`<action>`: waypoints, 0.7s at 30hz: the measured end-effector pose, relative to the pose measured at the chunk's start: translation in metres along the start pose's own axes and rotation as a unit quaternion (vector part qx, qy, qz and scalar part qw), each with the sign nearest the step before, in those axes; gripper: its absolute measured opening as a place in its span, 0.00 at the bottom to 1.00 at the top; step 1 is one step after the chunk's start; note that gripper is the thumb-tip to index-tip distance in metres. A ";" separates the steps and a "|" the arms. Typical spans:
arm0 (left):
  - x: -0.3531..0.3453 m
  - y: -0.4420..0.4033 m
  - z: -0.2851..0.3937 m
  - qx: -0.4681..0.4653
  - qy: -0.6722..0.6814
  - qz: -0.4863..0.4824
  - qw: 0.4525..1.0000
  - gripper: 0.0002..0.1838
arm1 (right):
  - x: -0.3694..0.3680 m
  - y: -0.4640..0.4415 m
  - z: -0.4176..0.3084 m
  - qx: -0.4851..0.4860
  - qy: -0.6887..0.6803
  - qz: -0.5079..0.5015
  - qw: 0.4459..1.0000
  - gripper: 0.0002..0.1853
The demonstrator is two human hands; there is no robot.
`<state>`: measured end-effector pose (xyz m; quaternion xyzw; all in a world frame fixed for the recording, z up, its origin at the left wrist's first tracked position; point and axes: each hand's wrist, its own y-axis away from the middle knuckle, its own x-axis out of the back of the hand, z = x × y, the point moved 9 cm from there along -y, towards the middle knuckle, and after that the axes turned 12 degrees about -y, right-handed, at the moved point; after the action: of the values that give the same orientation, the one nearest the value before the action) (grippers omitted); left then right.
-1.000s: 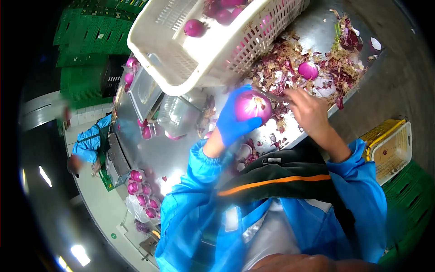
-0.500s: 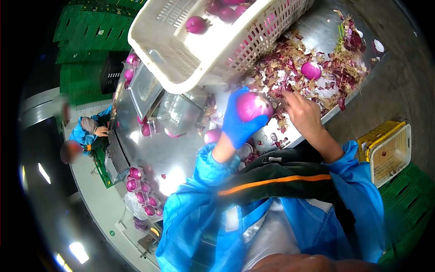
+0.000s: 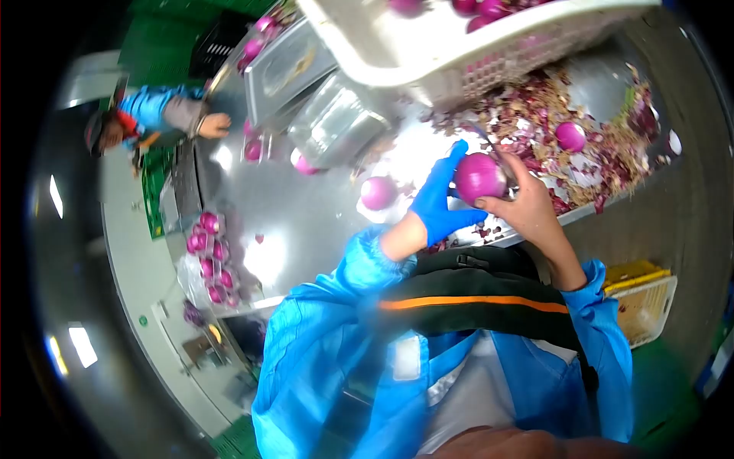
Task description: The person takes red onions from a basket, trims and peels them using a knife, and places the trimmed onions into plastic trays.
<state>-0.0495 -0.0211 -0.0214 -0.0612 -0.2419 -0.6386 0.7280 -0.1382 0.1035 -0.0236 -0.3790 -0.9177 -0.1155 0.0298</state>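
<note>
A peeled purple onion (image 3: 479, 178) sits between my two hands above the edge of the metal table. My bare right hand (image 3: 527, 200) grips it from the right, thumb below and fingers on the far side. My left hand (image 3: 442, 200), in a blue glove, is open around its left side, with fingers and thumb spread apart; whether it touches the onion I cannot tell. A thin dark curved strip, too blurred to name, shows just beyond the onion. Another onion (image 3: 378, 193) lies on the table left of my gloved hand.
A white crate (image 3: 428, 73) with onions stands at the far side. Onion skins (image 3: 535, 115) and a loose onion (image 3: 570, 137) cover the right. Clear plastic containers (image 3: 336, 118) and packed onions (image 3: 210, 252) lie left. Another person (image 3: 157, 111) stands across the table.
My right hand has moved from the skins onto the onion. My left hand's grip has loosened and its fingers have spread. The view has shifted, and the other person's arm reaches further over the table.
</note>
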 end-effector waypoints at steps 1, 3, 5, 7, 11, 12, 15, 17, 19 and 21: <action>0.000 0.010 -0.006 0.009 0.092 -0.011 0.996 0.54 | -0.005 0.000 0.006 -0.005 -0.065 -0.018 0.998 0.42; 0.011 0.032 -0.019 0.038 0.106 -0.030 0.993 0.48 | -0.025 0.000 0.022 -0.025 -0.199 -0.063 0.978 0.43; 0.033 0.049 -0.036 -0.002 0.095 0.003 0.996 0.40 | -0.050 0.007 0.037 -0.122 -0.286 -0.110 0.944 0.41; 0.076 0.062 -0.042 -0.016 -0.226 0.123 0.966 0.33 | -0.077 0.009 0.061 -0.166 -0.329 -0.140 0.919 0.40; 0.108 0.069 -0.060 -0.080 -0.503 0.142 0.849 0.27 | -0.111 -0.012 0.036 -0.048 -0.210 -0.151 0.965 0.39; 0.107 0.081 -0.081 -0.071 -0.494 0.143 0.855 0.26 | -0.118 -0.016 0.023 -0.035 -0.164 -0.156 0.973 0.39; 0.116 0.115 -0.092 -0.030 -0.439 0.161 0.883 0.17 | -0.145 -0.028 -0.005 0.041 0.096 -0.138 0.985 0.39; 0.122 0.141 -0.097 -0.038 -0.428 0.204 0.879 0.13 | -0.171 -0.030 -0.021 0.119 0.166 -0.121 0.971 0.40; 0.135 0.155 -0.102 -0.009 -0.420 0.258 0.870 0.11 | -0.201 -0.037 -0.013 0.175 0.239 -0.109 0.949 0.41; 0.149 0.160 -0.107 0.044 -0.466 0.305 0.829 0.13 | -0.223 -0.041 -0.004 0.197 0.301 -0.131 0.924 0.38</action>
<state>0.1436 -0.1692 -0.0153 -0.3901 -0.5495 -0.2682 0.6885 -0.0084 -0.0794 -0.0589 -0.1896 -0.9113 -0.0440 0.3628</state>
